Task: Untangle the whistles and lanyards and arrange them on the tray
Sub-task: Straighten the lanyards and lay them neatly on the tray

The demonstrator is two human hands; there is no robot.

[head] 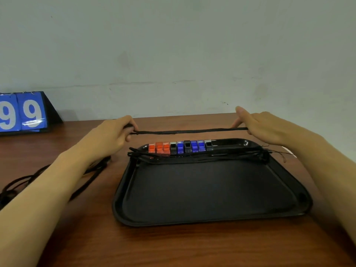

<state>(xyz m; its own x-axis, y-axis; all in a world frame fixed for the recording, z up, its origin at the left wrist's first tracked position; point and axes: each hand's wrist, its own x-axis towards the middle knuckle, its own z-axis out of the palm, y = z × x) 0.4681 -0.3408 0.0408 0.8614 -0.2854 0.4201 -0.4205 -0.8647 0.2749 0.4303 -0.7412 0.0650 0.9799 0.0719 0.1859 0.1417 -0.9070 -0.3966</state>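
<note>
A black lanyard (192,131) is stretched taut and level above the far edge of the black tray (208,191). My left hand (113,135) pinches its left end and my right hand (258,126) holds its right end. On the tray's far side stands a row of several whistles (180,147), red, black and blue. In front of them lies a bundle of straightened black lanyards (198,156), laid across the tray from side to side. A tangle of more black lanyards (92,170) lies on the table at the left, partly hidden under my left forearm.
A blue flip scoreboard (25,112) showing 99 stands at the table's far left, against the pale wall. The brown wooden table (173,245) runs out to the front of the tray and to its right.
</note>
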